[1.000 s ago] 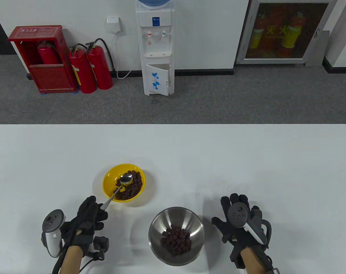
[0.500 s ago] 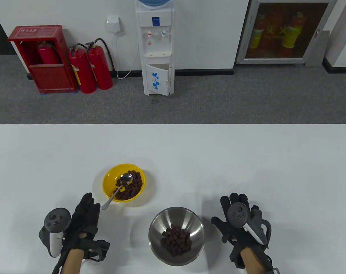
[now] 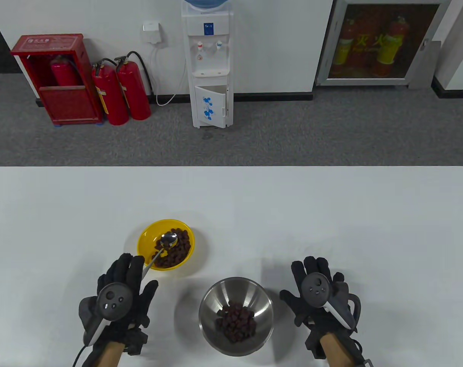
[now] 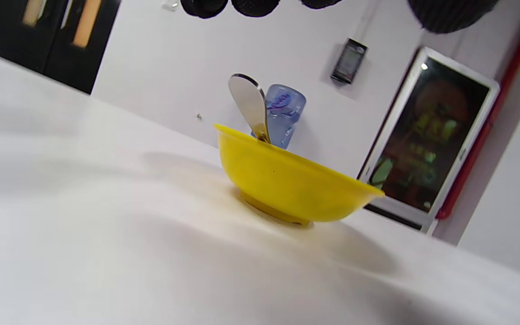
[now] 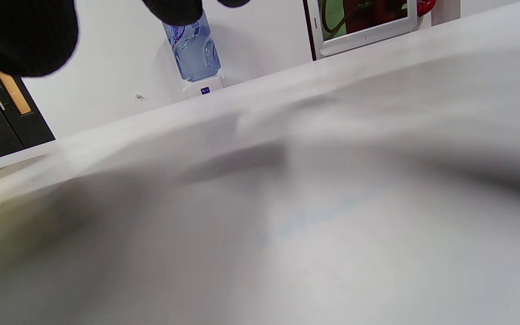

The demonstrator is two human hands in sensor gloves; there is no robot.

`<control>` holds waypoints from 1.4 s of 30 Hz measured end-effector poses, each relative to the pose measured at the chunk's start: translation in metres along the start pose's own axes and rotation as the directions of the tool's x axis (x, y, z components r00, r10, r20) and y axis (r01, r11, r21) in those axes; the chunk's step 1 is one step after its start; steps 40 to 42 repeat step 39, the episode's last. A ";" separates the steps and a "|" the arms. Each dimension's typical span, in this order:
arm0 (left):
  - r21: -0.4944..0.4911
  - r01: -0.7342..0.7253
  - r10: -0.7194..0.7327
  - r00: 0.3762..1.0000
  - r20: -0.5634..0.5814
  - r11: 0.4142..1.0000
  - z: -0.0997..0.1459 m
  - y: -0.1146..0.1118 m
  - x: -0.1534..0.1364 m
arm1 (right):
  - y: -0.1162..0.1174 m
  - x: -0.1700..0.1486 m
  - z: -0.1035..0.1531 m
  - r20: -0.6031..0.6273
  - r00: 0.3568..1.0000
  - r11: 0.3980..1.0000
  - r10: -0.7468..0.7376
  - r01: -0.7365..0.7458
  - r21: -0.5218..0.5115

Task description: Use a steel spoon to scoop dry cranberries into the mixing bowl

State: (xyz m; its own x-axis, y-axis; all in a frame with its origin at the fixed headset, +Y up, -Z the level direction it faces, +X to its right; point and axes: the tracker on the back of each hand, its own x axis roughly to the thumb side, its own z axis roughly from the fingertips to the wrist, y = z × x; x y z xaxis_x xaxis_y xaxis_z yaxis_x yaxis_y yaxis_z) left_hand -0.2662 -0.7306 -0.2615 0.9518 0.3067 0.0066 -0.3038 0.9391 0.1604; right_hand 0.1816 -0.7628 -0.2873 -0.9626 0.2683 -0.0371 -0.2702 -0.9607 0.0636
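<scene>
The steel spoon [image 3: 163, 246] lies in the yellow bowl [image 3: 143, 239] on the dry cranberries [image 3: 177, 250], with its handle leaning over the near rim. My left hand [image 3: 130, 275] lies palm down with fingers spread over the handle's end and does not grip it. In the left wrist view the spoon's handle [image 4: 249, 106] sticks up over the yellow bowl [image 4: 287, 185], and my fingertips [image 4: 254, 5] hang apart above it. The steel mixing bowl [image 3: 212, 298] holds a heap of cranberries [image 3: 237, 323]. My right hand [image 3: 313, 279] rests open and flat to its right.
The white table [image 3: 330, 214] stretches far behind both bowls and to the right. A water dispenser [image 3: 207, 65] and fire extinguishers [image 3: 120, 91] stand on the floor beyond the table's far edge.
My left hand let go of the spoon handle, drew back, then turned palm down and moved right over the handle's end. The spoon stayed in the yellow bowl. The right hand barely shifted.
</scene>
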 end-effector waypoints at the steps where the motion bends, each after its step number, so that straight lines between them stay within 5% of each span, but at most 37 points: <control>1: 0.005 0.033 -0.033 0.999 0.005 0.999 0.001 -0.001 0.003 | 0.000 0.001 0.001 0.000 1.000 1.000 0.015 -0.015 -0.007; 9: -0.024 0.268 -0.267 0.963 0.026 0.963 0.005 -0.013 0.034 | -0.004 0.013 0.007 0.027 0.989 0.986 0.144 -0.141 -0.084; 21: -0.142 0.334 -0.338 0.941 -0.006 0.932 0.004 -0.026 0.030 | -0.009 0.035 0.019 0.027 0.925 0.910 0.380 -0.368 -0.193; 42: -0.173 0.303 -0.311 0.950 -0.018 0.937 0.004 -0.025 0.026 | -0.010 0.036 0.020 0.089 0.952 0.941 0.294 -0.271 -0.205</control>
